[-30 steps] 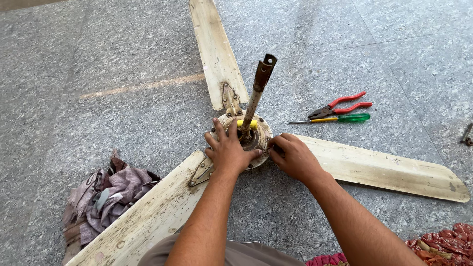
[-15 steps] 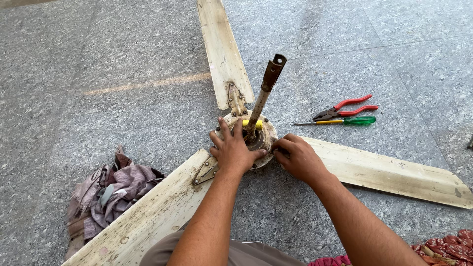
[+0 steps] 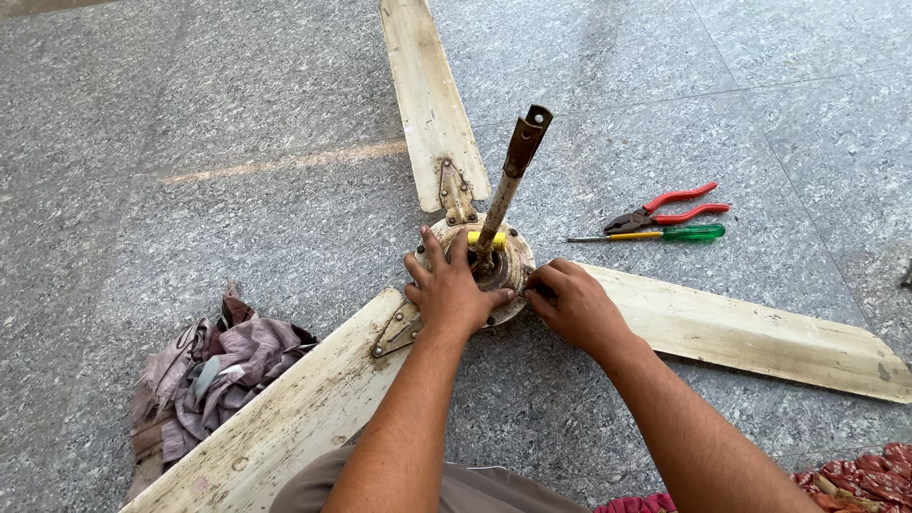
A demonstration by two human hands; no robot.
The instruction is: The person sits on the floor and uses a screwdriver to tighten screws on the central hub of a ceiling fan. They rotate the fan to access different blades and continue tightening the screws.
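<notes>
Two hands on fan hub point(image 3: 508, 271) | left hand point(image 3: 451, 290) flat, open | right hand point(image 3: 570, 304) pinching hub rim

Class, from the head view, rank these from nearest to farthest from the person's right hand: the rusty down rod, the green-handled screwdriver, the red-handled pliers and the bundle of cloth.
Measured from the right hand:
1. Rusty down rod, just left of it, rising from the hub.
2. Green-handled screwdriver, up and to the right on the floor.
3. Red-handled pliers, just beyond the screwdriver.
4. Bundle of cloth, far left.
</notes>
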